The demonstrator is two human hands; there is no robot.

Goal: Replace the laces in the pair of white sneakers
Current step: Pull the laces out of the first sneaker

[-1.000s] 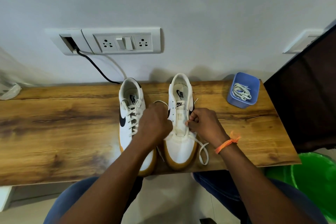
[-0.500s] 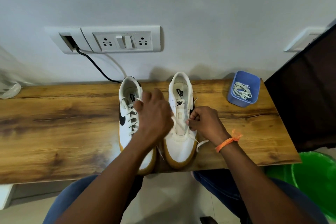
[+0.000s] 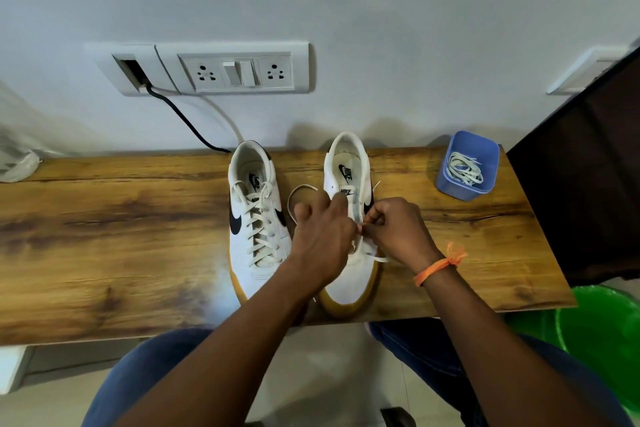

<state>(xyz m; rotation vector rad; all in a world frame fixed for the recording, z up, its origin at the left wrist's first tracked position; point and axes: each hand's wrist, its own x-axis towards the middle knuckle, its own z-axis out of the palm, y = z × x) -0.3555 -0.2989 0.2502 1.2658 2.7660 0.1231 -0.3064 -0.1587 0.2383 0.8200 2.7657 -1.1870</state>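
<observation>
We work at frame centre: left hand (image 3: 320, 239) back down from its raised pull, fingers curled on lace (image 3: 300, 199), loop now lying between shoes; right hand (image 3: 398, 230) pinches lace end at eyelets of right sneaker (image 3: 349, 274). Threading partway, we judge. Left sneaker (image 3: 256, 218) fully laced. Beyond, upper right, blue cup (image 3: 465, 166) holds spare laces

We see a wall socket panel (image 3: 235, 70) above the wooden shelf (image 3: 104, 236), a black cable (image 3: 183, 121) trailing, a green bin (image 3: 602, 340) beyond its right edge.
</observation>
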